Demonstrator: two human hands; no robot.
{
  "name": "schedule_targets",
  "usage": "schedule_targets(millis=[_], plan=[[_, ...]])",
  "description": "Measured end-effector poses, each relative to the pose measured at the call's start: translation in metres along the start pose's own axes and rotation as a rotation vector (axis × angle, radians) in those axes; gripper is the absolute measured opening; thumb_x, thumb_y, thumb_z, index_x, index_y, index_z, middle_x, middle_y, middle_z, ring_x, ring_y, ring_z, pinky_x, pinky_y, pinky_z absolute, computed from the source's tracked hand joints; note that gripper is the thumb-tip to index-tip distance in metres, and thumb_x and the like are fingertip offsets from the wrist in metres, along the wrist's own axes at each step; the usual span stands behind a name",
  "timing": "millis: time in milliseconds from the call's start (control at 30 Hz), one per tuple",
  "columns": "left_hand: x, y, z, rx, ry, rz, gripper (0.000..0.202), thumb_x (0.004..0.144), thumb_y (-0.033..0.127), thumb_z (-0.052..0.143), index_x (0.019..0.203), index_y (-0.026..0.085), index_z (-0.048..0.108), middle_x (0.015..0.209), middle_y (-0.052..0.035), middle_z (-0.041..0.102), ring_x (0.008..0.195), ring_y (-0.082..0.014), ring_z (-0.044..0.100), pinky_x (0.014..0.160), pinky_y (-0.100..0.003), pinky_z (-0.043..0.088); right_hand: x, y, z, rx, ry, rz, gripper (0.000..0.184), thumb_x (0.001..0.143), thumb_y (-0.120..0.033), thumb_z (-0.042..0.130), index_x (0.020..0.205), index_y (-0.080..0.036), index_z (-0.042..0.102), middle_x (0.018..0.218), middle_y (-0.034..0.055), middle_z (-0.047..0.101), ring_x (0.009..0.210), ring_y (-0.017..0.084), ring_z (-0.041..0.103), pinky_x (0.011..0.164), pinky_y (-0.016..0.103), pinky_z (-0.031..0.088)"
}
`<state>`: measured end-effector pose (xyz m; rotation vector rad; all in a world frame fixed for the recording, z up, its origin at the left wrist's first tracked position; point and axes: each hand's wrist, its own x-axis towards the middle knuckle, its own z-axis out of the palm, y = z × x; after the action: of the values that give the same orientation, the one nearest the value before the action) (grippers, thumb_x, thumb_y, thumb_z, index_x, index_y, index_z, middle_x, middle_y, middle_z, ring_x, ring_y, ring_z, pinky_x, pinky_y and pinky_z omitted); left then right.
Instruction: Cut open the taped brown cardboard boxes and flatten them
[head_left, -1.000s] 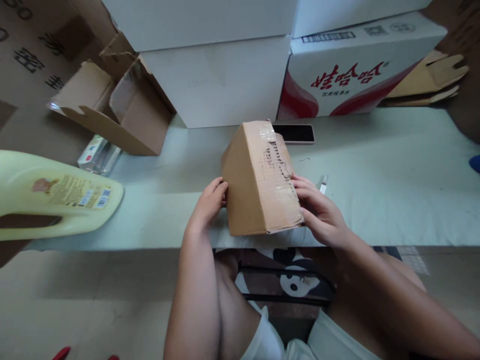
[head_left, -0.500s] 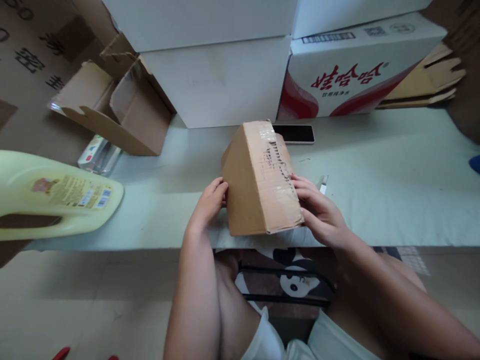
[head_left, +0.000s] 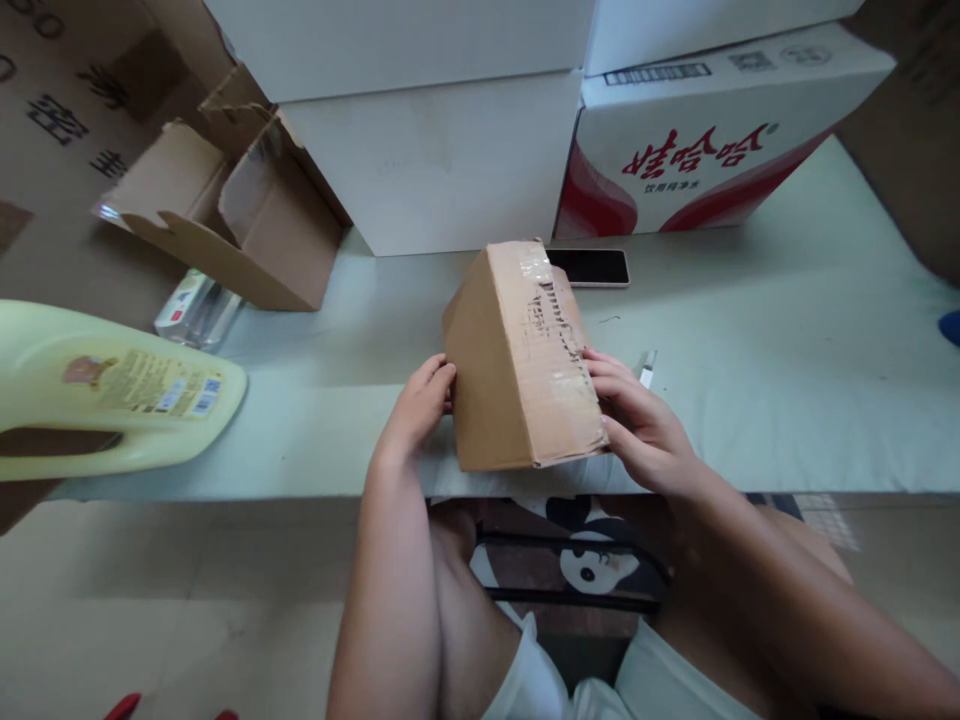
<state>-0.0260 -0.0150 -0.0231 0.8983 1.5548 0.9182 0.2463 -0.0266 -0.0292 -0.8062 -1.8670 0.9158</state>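
A small brown cardboard box (head_left: pixel 517 360), taped along its top, stands tilted at the near edge of a pale green table (head_left: pixel 750 380). My left hand (head_left: pixel 416 410) presses against its left side with fingers curled on the cardboard. My right hand (head_left: pixel 641 425) holds its right side, fingers together along the taped edge. Both hands grip the box between them.
A black phone (head_left: pixel 592 267) lies just behind the box, and a small white item (head_left: pixel 647 370) beside my right hand. Large white cartons (head_left: pixel 427 150) and a red-printed carton (head_left: pixel 705 140) line the back. An open brown box (head_left: pixel 240 220) and a yellow jug (head_left: pixel 105 395) sit left.
The flattened cardboard pieces at the far right beside the red-printed carton are gone from view. My hands and the small box have not moved.
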Motion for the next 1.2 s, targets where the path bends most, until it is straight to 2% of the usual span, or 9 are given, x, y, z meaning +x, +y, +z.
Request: schedule_targets(millis=[500, 767, 1000, 1133, 1200], plan=[[0.0013, -0.0021, 0.001, -0.034, 0.037, 0.028, 0.021, 0.084, 0.034, 0.058, 0.093, 0.02, 0.071, 0.076, -0.004, 0.065, 0.061, -0.0147, 0.053, 0.055, -0.024, 0.042, -0.0006, -0.0002, -0.0002, -0.01, -0.003, -0.002, 0.028, 0.099, -0.035, 0.059, 0.126, -0.034, 0.066, 0.139, 0.005, 0.066, 0.143, 0.028, 0.051, 0.123, 0.06, 0.036], [0.0012, -0.001, 0.0014, -0.022, 0.039, 0.02, 0.024, 0.086, 0.032, 0.055, 0.097, 0.02, 0.072, 0.086, -0.0054, 0.069, 0.068, -0.0157, 0.058, 0.059, -0.025, 0.045, -0.0009, 0.0006, 0.0002, -0.004, 0.006, -0.004, 0.028, 0.098, -0.035, 0.059, 0.125, -0.034, 0.067, 0.138, 0.0047, 0.067, 0.142, 0.028, 0.052, 0.122, 0.06, 0.037], [0.0015, -0.0001, 0.0008, -0.01, 0.012, 0.015, 0.023, 0.088, 0.032, 0.053, 0.099, 0.02, 0.069, 0.083, -0.0026, 0.065, 0.067, -0.0133, 0.055, 0.059, -0.023, 0.044, -0.0008, 0.0015, 0.0009, -0.002, 0.007, -0.011, 0.03, 0.098, -0.034, 0.06, 0.127, -0.035, 0.067, 0.138, 0.004, 0.067, 0.142, 0.027, 0.052, 0.123, 0.058, 0.036], [0.0029, -0.0034, 0.0, 0.014, -0.005, 0.004, 0.027, 0.089, 0.035, 0.053, 0.103, 0.02, 0.069, 0.092, -0.0061, 0.068, 0.075, -0.0159, 0.061, 0.064, -0.026, 0.047, -0.0004, 0.0022, 0.001, 0.006, 0.006, -0.019, 0.029, 0.098, -0.035, 0.059, 0.126, -0.034, 0.067, 0.137, 0.0045, 0.067, 0.141, 0.028, 0.053, 0.124, 0.059, 0.035], [0.0062, -0.0077, -0.002, -0.009, 0.027, 0.0, 0.038, 0.087, 0.04, 0.057, 0.12, 0.021, 0.064, 0.112, -0.0106, 0.069, 0.088, -0.0199, 0.066, 0.069, -0.03, 0.051, -0.0011, 0.002, 0.0016, 0.005, 0.007, -0.016, 0.028, 0.099, -0.036, 0.058, 0.126, -0.034, 0.067, 0.136, 0.0049, 0.067, 0.142, 0.028, 0.052, 0.124, 0.059, 0.034]])
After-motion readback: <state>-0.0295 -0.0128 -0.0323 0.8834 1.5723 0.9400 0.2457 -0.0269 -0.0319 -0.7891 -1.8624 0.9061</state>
